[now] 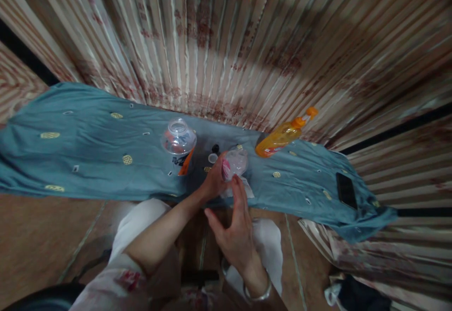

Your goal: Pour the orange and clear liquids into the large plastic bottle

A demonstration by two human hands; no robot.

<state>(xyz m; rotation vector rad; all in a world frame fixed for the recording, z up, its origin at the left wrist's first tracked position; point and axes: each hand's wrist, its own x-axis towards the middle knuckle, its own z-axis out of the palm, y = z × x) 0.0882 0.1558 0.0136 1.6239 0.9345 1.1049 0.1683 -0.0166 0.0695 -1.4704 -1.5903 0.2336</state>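
My left hand [216, 178] is wrapped round the side of a clear plastic container [238, 161] with a pink patch on it. It holds the container near the front edge of the covered table. My right hand [235, 238] is open, thumb spread from the fingers, and its fingertips reach the container's near side; whether they touch is not clear. Under the container lies a white sheet [247, 189], perhaps tissue. Just left of it are a small white round piece [212, 158] and small dark pieces [215, 148], too blurred to name.
A clear cup with a domed lid [179, 148] and orange-black print stands on the left. An orange pump bottle [278, 140] is behind on the right. A phone [346, 190] lies on the blue-green cloth [95, 137] at the right end. A pleated curtain [226, 43] hangs behind.
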